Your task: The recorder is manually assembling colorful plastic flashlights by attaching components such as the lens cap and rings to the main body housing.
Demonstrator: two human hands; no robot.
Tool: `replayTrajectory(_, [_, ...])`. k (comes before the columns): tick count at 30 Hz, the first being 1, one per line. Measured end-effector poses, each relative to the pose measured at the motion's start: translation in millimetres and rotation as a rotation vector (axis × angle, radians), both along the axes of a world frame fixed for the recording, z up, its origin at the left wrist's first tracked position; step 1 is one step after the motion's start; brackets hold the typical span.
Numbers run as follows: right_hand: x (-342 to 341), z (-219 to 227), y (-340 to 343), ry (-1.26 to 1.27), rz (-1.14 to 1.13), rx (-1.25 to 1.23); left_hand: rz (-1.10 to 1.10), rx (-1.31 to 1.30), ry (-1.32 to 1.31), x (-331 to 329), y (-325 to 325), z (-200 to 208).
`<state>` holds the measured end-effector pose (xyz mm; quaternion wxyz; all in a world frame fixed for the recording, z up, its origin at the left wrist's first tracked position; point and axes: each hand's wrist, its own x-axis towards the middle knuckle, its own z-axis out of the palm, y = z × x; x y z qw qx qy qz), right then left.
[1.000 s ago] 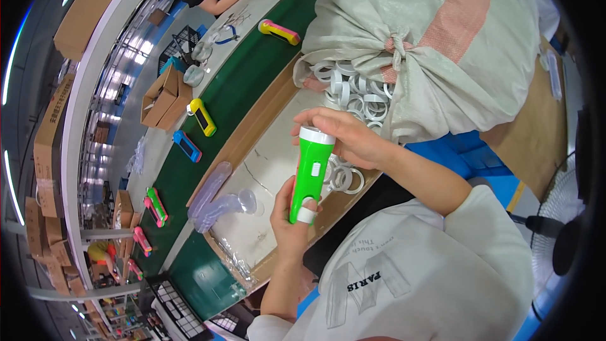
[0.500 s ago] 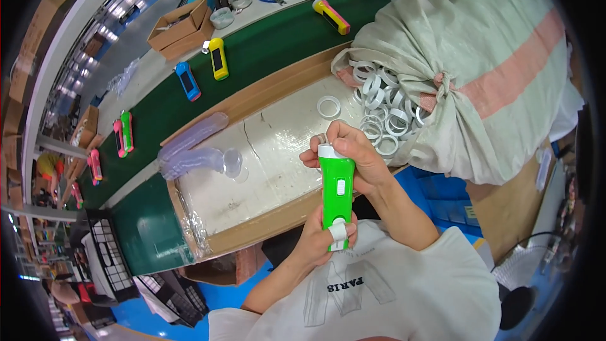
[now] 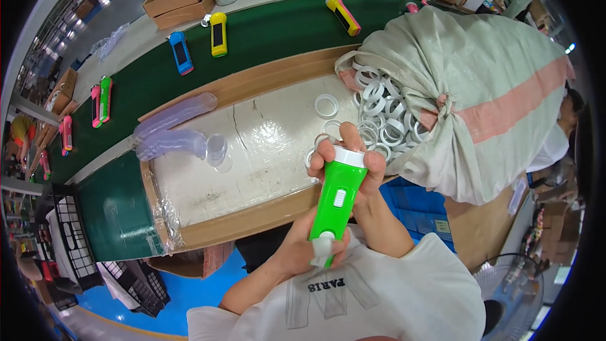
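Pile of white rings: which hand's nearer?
Right. The right hand, at the flashlight's head, is just below the pile in view; the left hand, at the tail, is farther.

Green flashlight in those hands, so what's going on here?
A person holds a green flashlight in both hands: the left hand grips its lower end, the right hand has its fingers around the white rim. Beyond lies a shallow tray with loose white rings by a pale sack. More flashlights lie on the green surface behind.
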<state>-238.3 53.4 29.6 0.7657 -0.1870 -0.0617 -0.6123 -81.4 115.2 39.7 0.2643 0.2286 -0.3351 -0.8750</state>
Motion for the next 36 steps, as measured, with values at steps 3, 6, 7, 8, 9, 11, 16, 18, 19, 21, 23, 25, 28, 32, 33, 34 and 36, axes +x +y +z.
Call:
replayTrajectory(3, [0, 6, 0, 0.673, -0.403, 0.020, 0.347, -0.948, -0.648, 7, -26, -26])
replayTrajectory(6, [-2, 4, -5, 0.750, -0.462, 0.175, 0.317, -0.935, -0.718, 1, -37, -32])
replayTrajectory(7, [-4, 1, -6, 0.781, -0.445, 0.206, 0.307, -0.903, -0.732, 0, -37, -33])
replayTrajectory(8, [-3, -4, -11, 0.780, -0.449, 0.212, 0.298, -0.871, -0.746, 0, -38, -34])
replayTrajectory(9, [-2, -8, -17, 0.728, -0.392, 0.283, 0.291, -0.871, -0.744, 3, -44, -34])
replayTrajectory(11, [-10, -20, -26, 0.602, -0.255, 0.348, 0.093, -0.208, -0.446, 7, -58, -35])
replayTrajectory(16, [-35, -15, -44, 0.726, -0.219, 0.431, 0.004, 0.266, -0.002, 6, -93, -29])
replayTrajectory(18, [-35, -16, -53, 0.785, -0.297, 0.456, -0.032, 0.292, -0.095, 9, -113, -37])
replayTrajectory(19, [-30, -20, -61, 0.788, -0.277, 0.459, -0.026, 0.147, -0.265, 16, -122, -37])
replayTrajectory(21, [-29, -17, -79, 1.041, -0.368, 0.342, 0.017, -0.146, -0.533, 20, -149, -17])
replayTrajectory(23, [-45, -15, -92, 1.230, -0.458, 0.257, 0.113, -0.495, -0.699, 20, -188, -6])
replayTrajectory(25, [-66, -18, -97, 2.062, -0.844, -0.094, 0.348, -1.126, -0.810, 16, -241, -13])
replayTrajectory(28, [-71, -40, -109, 2.590, -0.898, -0.333, 0.431, -1.332, -1.024, -7, -316, -3])
replayTrajectory(32, [-68, -62, -119, 2.607, -0.602, -0.343, 0.310, -1.658, -1.160, 1, -363, -29])
replayTrajectory(33, [-70, -68, -120, 2.612, -0.588, -0.330, 0.262, -1.676, -1.125, 3, -360, -26])
replayTrajectory(34, [-68, -71, -118, 2.560, -0.594, -0.415, 0.212, -1.697, -1.091, 9, -356, -21])
replayTrajectory(36, [-66, -73, -120, 2.429, -0.694, -0.520, -0.038, -1.564, -1.023, 22, -342, -14])
